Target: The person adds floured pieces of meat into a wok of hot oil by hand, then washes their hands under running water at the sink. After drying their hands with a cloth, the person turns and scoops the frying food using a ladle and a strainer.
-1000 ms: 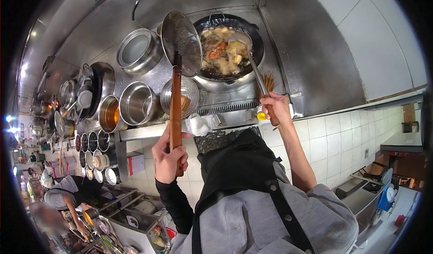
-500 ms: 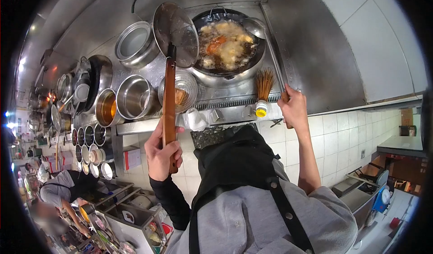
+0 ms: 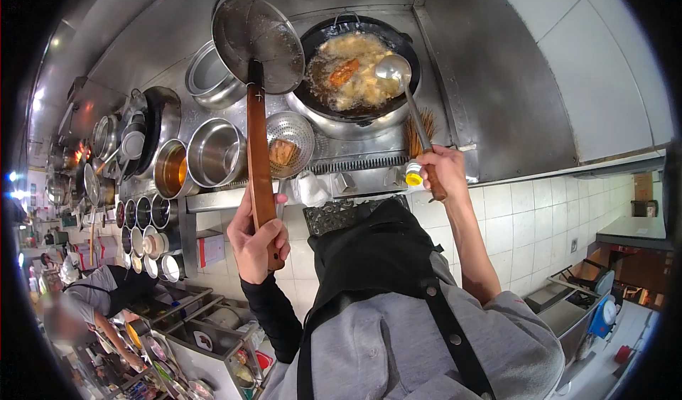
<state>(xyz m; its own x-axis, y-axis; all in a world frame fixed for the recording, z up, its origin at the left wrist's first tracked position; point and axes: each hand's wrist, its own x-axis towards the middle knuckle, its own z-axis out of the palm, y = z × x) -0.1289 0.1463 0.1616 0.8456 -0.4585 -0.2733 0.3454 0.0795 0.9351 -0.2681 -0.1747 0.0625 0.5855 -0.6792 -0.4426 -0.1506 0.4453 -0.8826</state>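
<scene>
My left hand (image 3: 256, 240) is closed around the wooden handle of a wide mesh skimmer (image 3: 280, 48), held up left of the wok. In my right hand (image 3: 446, 173) is the wooden grip of a ladle (image 3: 395, 72), its bowl over the right side of the oil. The black wok (image 3: 321, 105) holds bubbling oil with pale pieces and one orange-brown piece (image 3: 344, 73) of food. Below the skimmer lies a perforated strainer (image 3: 302, 126) with a browned piece (image 3: 283, 151) in it. A bamboo brush (image 3: 414, 143) stands partly hidden behind the ladle handle.
Steel pots (image 3: 214, 153) and a pot of amber liquid (image 3: 170, 169) stand left of the strainer. A yellow-capped container (image 3: 413, 175) sits by the counter edge. Steel walls (image 3: 497, 80) enclose the stove. Another person (image 3: 106, 297) works at lower left.
The ladle has swung left from the wok's right rim to over the oil, my right hand moving left with it. My left hand's skimmer has shifted slightly left and up.
</scene>
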